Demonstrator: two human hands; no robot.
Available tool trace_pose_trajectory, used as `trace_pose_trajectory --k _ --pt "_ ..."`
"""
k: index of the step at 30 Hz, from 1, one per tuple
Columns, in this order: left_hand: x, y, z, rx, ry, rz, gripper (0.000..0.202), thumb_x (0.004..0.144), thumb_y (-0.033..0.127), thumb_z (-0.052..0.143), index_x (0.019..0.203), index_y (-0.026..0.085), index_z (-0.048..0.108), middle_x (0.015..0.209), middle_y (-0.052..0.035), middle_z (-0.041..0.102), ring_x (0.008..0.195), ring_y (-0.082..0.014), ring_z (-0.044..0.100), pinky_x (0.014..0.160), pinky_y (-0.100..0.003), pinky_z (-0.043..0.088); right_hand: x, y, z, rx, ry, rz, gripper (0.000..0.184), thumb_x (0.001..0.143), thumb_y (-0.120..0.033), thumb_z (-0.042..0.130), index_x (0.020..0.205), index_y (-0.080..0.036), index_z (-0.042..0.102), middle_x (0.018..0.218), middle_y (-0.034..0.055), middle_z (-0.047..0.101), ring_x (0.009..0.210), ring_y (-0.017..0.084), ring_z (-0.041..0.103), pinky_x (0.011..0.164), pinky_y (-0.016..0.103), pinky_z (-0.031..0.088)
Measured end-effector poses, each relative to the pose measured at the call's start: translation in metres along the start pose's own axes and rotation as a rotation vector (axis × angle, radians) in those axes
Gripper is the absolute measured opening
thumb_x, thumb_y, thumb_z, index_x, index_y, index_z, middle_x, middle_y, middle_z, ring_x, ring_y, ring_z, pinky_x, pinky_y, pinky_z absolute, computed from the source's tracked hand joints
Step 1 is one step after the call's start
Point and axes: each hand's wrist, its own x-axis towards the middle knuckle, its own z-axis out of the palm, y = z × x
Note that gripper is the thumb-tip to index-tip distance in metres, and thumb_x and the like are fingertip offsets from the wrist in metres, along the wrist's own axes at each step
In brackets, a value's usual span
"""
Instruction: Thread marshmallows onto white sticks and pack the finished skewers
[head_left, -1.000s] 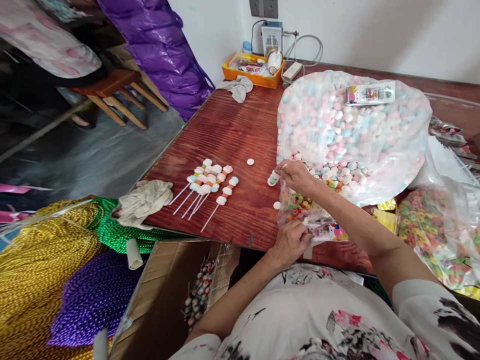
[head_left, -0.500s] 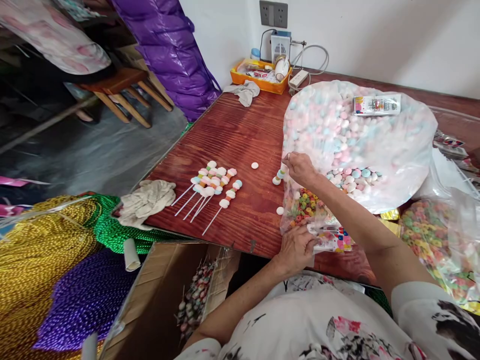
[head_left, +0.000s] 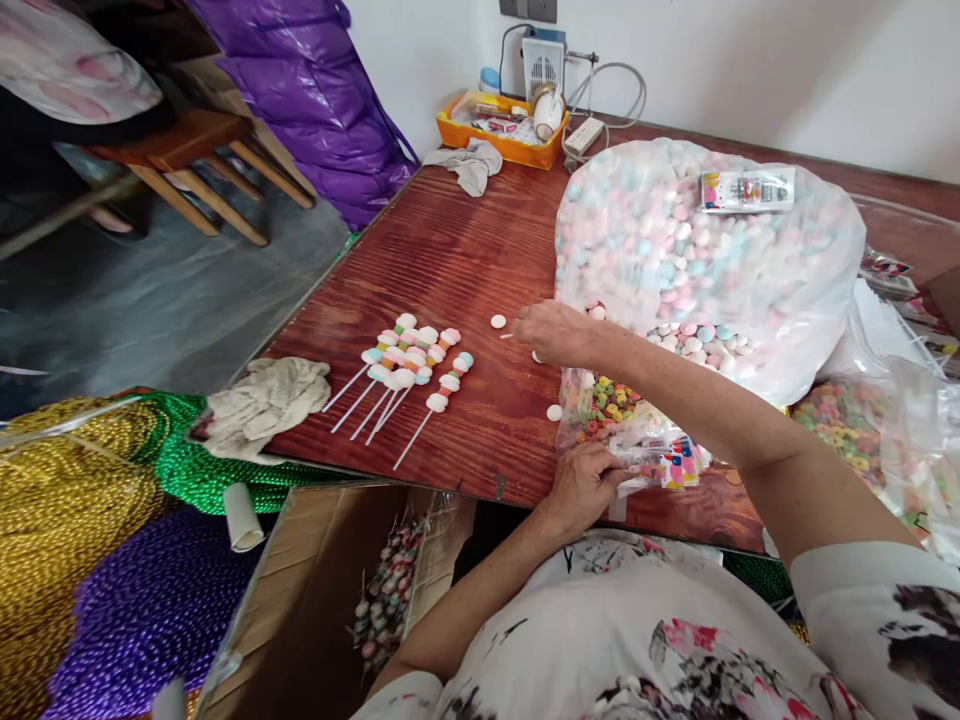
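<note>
My right hand [head_left: 553, 333] is closed on a thin white stick whose tip pokes out to the left, just right of a loose white candy disc [head_left: 498, 321] on the wooden table [head_left: 465, 250]. My left hand [head_left: 583, 482] is closed on the edge of a small clear bag of coloured ring candies [head_left: 611, 410] at the table's front edge. Several finished candy skewers [head_left: 409, 372] lie in a row to the left. A big clear bag of pastel candy discs [head_left: 705, 260] lies behind my right arm.
A crumpled cloth [head_left: 262, 400] lies at the table's left corner. Another bag of ring candies [head_left: 862, 440] is at right. An orange tray [head_left: 501, 128] and a grey rag [head_left: 471, 164] sit at the back. A cardboard box [head_left: 360, 590] with skewers and gold, green and purple cord bundles [head_left: 90, 520] are below left.
My right hand has moved left from the mouth of the big bag out over the bare table, toward the loose white disc. My left hand has stayed on the small bag.
</note>
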Motion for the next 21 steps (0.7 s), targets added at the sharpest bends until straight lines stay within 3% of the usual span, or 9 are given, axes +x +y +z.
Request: trace_pose_trajectory --k 4,9,14,17,19,21 --pt "0.0 -0.004 -0.001 -0.022 -0.017 0.022 0.012 0.086 0.02 0.068 0.076 0.017 0.074 0.07 -0.0031 0.068 0.069 -0.0156 0.063 0.073 -0.03 0.051 0.013 -0.008 -0.006 -0.035 -0.066 -0.025 0.025 0.092 -0.008 0.046 0.091 -0.011 0.071 0.093 0.0147 0.073 0.084 0.022 0.066 0.07 0.032 0.044" --pt "-0.001 -0.008 -0.001 -0.048 -0.009 0.039 0.011 0.086 0.017 0.066 0.08 0.017 0.074 0.075 -0.0041 0.07 0.075 -0.0169 0.066 0.082 -0.032 0.053 0.019 -0.011 0.006 0.009 -0.064 0.01 0.023 0.092 -0.009 0.046 0.092 -0.012 0.069 0.096 0.0115 0.072 0.085 0.02 0.066 0.069 0.029 0.044" --pt "0.0 -0.008 -0.001 -0.066 0.021 0.03 0.01 0.084 0.016 0.067 0.076 0.018 0.074 0.073 -0.0043 0.07 0.078 -0.0195 0.068 0.085 -0.035 0.054 0.009 -0.005 0.014 0.09 -0.016 0.052 0.022 0.089 -0.004 0.046 0.091 -0.012 0.067 0.102 0.0098 0.07 0.093 0.019 0.063 0.08 0.03 0.046" --pt "0.001 -0.006 -0.003 -0.125 0.028 -0.005 0.009 0.082 0.016 0.069 0.074 0.017 0.074 0.07 -0.0034 0.069 0.074 -0.0185 0.067 0.082 -0.034 0.055 -0.023 0.011 0.006 0.22 0.16 0.237 0.022 0.09 -0.005 0.046 0.086 -0.013 0.066 0.095 0.0107 0.07 0.089 0.02 0.063 0.084 0.033 0.048" --pt "0.003 -0.005 -0.006 -0.186 0.04 -0.03 0.009 0.081 0.018 0.07 0.073 0.018 0.073 0.069 -0.0028 0.069 0.071 -0.0174 0.067 0.078 -0.032 0.055 -0.061 0.018 -0.003 0.369 0.39 0.393 0.023 0.095 -0.015 0.047 0.08 -0.014 0.065 0.087 0.0097 0.069 0.08 0.018 0.062 0.079 0.034 0.049" --pt "0.004 -0.005 -0.01 -0.243 0.064 -0.05 0.009 0.081 0.02 0.071 0.072 0.018 0.073 0.07 -0.0028 0.07 0.073 -0.0175 0.068 0.077 -0.032 0.056 -0.111 0.015 -0.011 0.583 0.674 0.452 0.026 0.096 -0.026 0.05 0.076 -0.017 0.064 0.084 0.006 0.068 0.071 0.015 0.061 0.069 0.03 0.051"
